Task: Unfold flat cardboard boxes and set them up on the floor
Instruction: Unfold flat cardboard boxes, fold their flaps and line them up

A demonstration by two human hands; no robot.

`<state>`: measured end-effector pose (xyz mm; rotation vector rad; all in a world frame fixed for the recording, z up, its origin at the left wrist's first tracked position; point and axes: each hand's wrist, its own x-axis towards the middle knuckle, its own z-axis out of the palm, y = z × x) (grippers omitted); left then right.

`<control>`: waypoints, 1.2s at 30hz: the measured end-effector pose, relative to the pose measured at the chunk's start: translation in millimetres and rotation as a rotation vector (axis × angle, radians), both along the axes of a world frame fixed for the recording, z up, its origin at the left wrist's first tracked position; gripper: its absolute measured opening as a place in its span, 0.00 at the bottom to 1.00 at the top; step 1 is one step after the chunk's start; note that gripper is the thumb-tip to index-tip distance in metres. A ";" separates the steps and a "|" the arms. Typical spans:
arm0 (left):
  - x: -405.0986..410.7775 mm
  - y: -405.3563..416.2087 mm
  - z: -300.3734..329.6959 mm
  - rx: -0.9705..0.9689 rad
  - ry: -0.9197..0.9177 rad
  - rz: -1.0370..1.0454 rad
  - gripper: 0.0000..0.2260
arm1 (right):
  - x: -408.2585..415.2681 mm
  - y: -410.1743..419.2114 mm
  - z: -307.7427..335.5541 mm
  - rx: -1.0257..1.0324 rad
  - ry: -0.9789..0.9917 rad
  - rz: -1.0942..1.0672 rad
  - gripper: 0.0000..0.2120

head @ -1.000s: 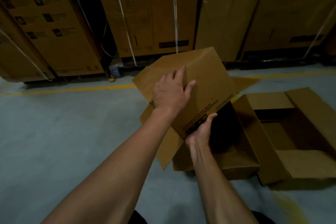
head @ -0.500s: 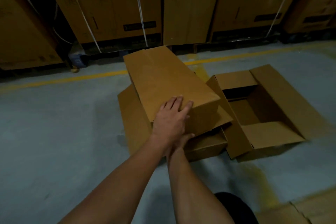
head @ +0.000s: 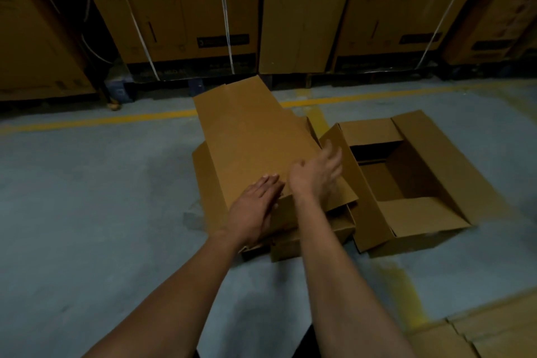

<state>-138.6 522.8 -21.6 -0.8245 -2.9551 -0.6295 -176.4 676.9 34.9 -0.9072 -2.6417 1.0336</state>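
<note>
- Since the last half second the right hand (head: 315, 176) is out from under the left wrist and is now lifting above the near right part of the box's top panel, blurred with motion.
- Left hand (head: 255, 206) is lying flat on the near end of the cardboard box (head: 252, 136), its fingers (head: 268, 183) straight and close together, pressing on the top panel just at the near edge.
- Right-hand fingers are reaching away from the person, loosely spread and relaxed, gripping nothing; whether they are touching the panel I cannot tell through the blur.
- Beyond both sets of fingers the box is stretching away as a long closed panel, sitting on the floor (head: 96, 197) with its side flaps splaying out to the left of the left hand and below the right hand.
- Just to the right of the right-hand fingers a second open box (head: 412, 183) is standing on the floor, flaps folded outward, its near left flap touching the first box.
- Far past the fingers, large strapped cartons (head: 180, 9) are lining the wall behind a yellow floor line (head: 96, 120).
- Near the person's right forearm, flat cardboard (head: 494, 328) is lying at the corner.
</note>
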 end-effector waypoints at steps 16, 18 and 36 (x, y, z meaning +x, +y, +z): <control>-21.7 0.1 -4.8 0.104 -0.118 0.339 0.47 | -28.6 56.3 7.4 0.083 -0.489 0.607 0.37; -17.2 -1.1 1.3 0.153 -0.125 0.366 0.44 | -27.8 59.4 7.1 0.105 -0.514 0.648 0.44; 20.5 -48.0 36.7 0.926 -0.129 0.848 0.22 | -10.5 27.5 48.0 0.172 -0.265 0.444 0.29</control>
